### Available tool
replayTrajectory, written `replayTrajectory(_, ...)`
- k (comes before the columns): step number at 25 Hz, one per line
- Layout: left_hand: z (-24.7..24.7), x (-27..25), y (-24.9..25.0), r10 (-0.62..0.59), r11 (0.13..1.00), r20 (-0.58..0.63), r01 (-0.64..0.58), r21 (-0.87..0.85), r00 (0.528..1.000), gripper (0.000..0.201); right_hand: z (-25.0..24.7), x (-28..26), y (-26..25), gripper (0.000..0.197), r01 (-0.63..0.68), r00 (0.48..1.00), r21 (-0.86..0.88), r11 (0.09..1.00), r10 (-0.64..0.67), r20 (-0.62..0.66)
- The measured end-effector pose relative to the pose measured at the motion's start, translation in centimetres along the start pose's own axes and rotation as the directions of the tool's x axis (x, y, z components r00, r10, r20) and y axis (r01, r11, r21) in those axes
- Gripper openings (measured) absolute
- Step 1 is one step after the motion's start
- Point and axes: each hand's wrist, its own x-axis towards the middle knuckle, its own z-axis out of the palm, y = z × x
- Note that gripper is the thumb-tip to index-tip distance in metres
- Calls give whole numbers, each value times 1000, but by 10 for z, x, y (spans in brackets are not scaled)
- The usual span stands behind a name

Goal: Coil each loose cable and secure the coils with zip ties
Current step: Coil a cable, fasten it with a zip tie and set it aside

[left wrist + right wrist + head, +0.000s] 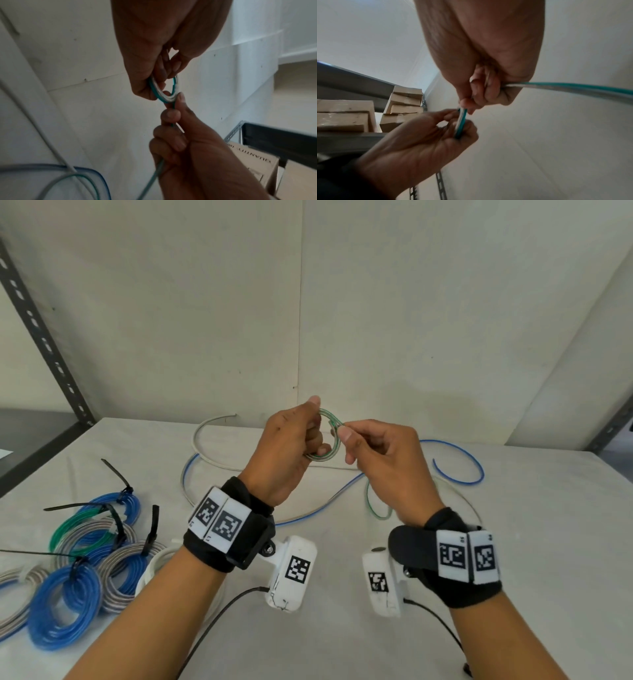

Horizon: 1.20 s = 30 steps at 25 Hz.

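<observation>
Finished coils (78,577): several bundles, already zip-tied, are seen at the near left of the desk (513,542).
Left hand (287,446): closed round the small green coil (325,436), which is held upright above the desk.
Right hand (380,460): the feeding strand is pinched just beside the coil's right edge; both hands are equally near.
Green cable tail (375,505): hangs down from the right hand to the desk.
Loose cables: a blue cable (455,470) and a white cable (205,436) lie uncoiled farther back.
</observation>
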Motion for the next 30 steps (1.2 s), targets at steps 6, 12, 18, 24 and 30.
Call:
replayTrajectory(6,-7,6,8,-73,964,-112,41,-264,991,41,31,-11,0,15,12,994,69,998,-4,-109)
replayTrajectory(12,1,4,1,-71,961,-83,46,-274,994,42,17,-3,1,16,84,986,-45,995,-90,-140)
replayTrajectory(18,-9,0,2,-233,865,170,124,487,957,50,-34,5,0,19,200,940,-368,908,-72,335)
replayTrajectory(24,-8,0,5,-67,940,126,20,341,990,53,-28,5,-2,17,136,976,-217,967,-93,194)
replayTrajectory(30,-13,8,22,-33,966,-76,13,-258,997,43,6,-4,-3,17,5,998,97,995,-11,67)
